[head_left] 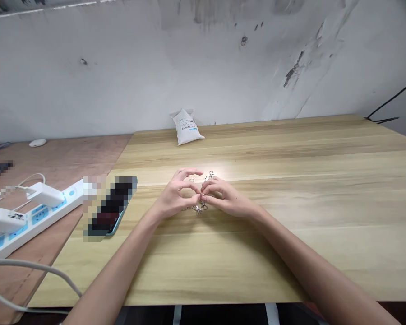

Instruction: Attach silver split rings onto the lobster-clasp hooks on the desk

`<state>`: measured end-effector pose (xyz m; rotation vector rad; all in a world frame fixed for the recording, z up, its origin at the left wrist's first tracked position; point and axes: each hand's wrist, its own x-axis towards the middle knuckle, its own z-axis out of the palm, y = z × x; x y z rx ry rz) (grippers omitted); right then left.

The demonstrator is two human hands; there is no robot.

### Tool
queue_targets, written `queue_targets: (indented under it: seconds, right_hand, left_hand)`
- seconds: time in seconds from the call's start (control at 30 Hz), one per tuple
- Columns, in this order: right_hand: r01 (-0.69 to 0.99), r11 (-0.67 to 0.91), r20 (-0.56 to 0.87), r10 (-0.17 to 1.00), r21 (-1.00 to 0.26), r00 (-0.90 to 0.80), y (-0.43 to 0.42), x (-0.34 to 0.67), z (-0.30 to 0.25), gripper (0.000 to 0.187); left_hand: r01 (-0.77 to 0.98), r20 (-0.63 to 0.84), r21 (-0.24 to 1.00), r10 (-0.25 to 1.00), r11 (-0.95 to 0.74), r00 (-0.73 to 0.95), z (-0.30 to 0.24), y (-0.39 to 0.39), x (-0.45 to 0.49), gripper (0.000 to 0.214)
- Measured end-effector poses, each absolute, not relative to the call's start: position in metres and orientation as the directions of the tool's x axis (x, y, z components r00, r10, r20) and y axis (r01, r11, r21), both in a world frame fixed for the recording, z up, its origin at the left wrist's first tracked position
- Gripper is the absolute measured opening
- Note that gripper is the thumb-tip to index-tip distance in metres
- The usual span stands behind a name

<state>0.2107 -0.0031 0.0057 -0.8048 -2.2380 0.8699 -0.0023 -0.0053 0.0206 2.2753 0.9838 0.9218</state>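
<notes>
My left hand (174, 194) and my right hand (226, 196) meet tip to tip above the wooden table. Thumb and forefinger of each are pinched on a small silvery metal clasp (203, 206), mostly hidden by the fingertips. The other fingers of my left hand arch away, while those of my right hand are curled. Below the fingertips lie several more metal swivel clasps (196, 209), partly covered by my left hand. Another metal clasp (211, 174) lies just beyond my right hand's fingers.
A white plastic package (187, 127) stands near the wall on the wooden table (325, 189). Left of my hands lies a phone (113, 207), partly pixelated. A white power strip (37, 221) with plugged-in chargers (45, 194) and a thick cable (37, 265) occupy the left side.
</notes>
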Motion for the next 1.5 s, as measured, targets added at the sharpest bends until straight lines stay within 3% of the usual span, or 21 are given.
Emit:
queue_targets:
  seconds: [0.2, 0.37, 0.47, 0.63, 0.83, 0.9, 1.03, 1.27, 1.4, 1.5]
  right_hand:
    - [0.358, 0.595, 0.306, 0.734, -0.72, -0.606, -0.003, 0.212, 0.005, 0.015]
    - [0.434, 0.707, 0.381, 0.683, -0.559, -0.623, -0.007, 0.211, 0.007, 0.008]
    - [0.459, 0.732, 0.422, 0.672, -0.504, -0.608, -0.006, 0.209, 0.006, 0.014]
    - [0.503, 0.629, 0.398, 0.772, -0.592, -0.496, -0.005, 0.207, 0.002, 0.015]
    - [0.343, 0.642, 0.393, 0.723, -0.686, -0.568, -0.002, 0.21, 0.005, 0.023]
    - [0.392, 0.674, 0.45, 0.723, -0.626, -0.525, 0.001, 0.212, 0.006, 0.021]
    - [0.572, 0.729, 0.586, 0.666, -0.377, -0.463, 0.003, 0.212, 0.007, 0.019]
    - [0.671, 0.733, 0.606, 0.586, -0.113, -0.538, 0.002, 0.215, 0.012, 0.021]
    - [0.636, 0.77, 0.61, 0.528, -0.051, -0.59, -0.001, 0.216, 0.011, 0.027]
    - [0.556, 0.828, 0.594, 0.484, -0.073, -0.643, -0.008, 0.21, 0.008, 0.028]
  left_hand:
    - [0.513, 0.433, 0.545, 0.747, -0.663, 0.506, 0.023, -0.006, 0.0, 0.011]
    - [0.574, 0.431, 0.494, 0.757, -0.653, 0.491, 0.019, -0.004, -0.001, 0.011]
    - [0.583, 0.446, 0.487, 0.759, -0.65, 0.474, 0.017, -0.003, -0.002, 0.011]
    - [0.549, 0.492, 0.518, 0.754, -0.655, 0.435, 0.02, -0.005, 0.0, 0.011]
    - [0.571, 0.533, 0.487, 0.743, -0.661, 0.406, 0.024, -0.009, 0.003, 0.01]
    - [0.607, 0.538, 0.461, 0.748, -0.647, 0.389, 0.023, -0.008, 0.003, 0.01]
    - [0.657, 0.5, 0.445, 0.778, -0.608, 0.381, 0.021, -0.006, 0.001, 0.011]
    - [0.602, 0.402, 0.592, 0.844, -0.536, 0.355, 0.022, -0.003, -0.002, 0.01]
    - [0.581, 0.249, 0.655, 0.864, -0.483, 0.437, 0.019, -0.002, -0.004, 0.01]
    - [0.582, 0.224, 0.662, 0.866, -0.472, 0.447, 0.019, -0.001, -0.007, 0.01]
